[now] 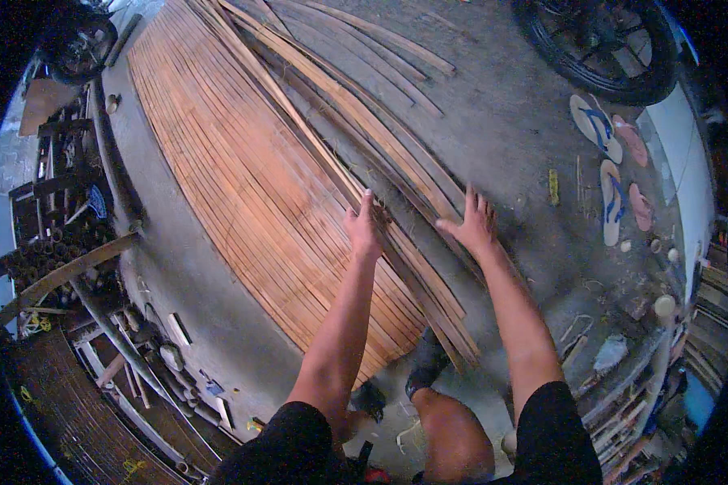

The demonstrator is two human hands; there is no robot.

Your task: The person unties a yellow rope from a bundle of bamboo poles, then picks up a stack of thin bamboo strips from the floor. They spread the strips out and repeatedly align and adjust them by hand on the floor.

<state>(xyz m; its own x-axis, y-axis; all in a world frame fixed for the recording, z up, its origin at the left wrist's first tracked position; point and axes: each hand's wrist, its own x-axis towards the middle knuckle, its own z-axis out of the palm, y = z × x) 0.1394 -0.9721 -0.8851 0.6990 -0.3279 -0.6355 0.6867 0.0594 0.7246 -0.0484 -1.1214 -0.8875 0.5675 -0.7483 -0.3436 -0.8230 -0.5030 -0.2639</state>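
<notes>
A wide mat of long, narrow bamboo slats (218,145) lies on the floor, running from the far left toward my feet. Along its right edge is a loose bundle of slats (416,271), some overlapping the mat. My left hand (366,233) rests at this bundle, fingers stretched out along the strips and thumb apart. To the right, my right hand (475,228) is spread open beside another long strip (388,121), its thumb toward the strips. Whether the right fingers touch the wood I cannot tell.
More loose strips (380,32) lie at the far middle. A motorcycle wheel (603,48) stands far right, near several flip-flops (611,202). On the left are a wooden rack (61,263) with stacked bamboo tubes and a long pole (109,153). Small offcuts (179,330) litter the floor.
</notes>
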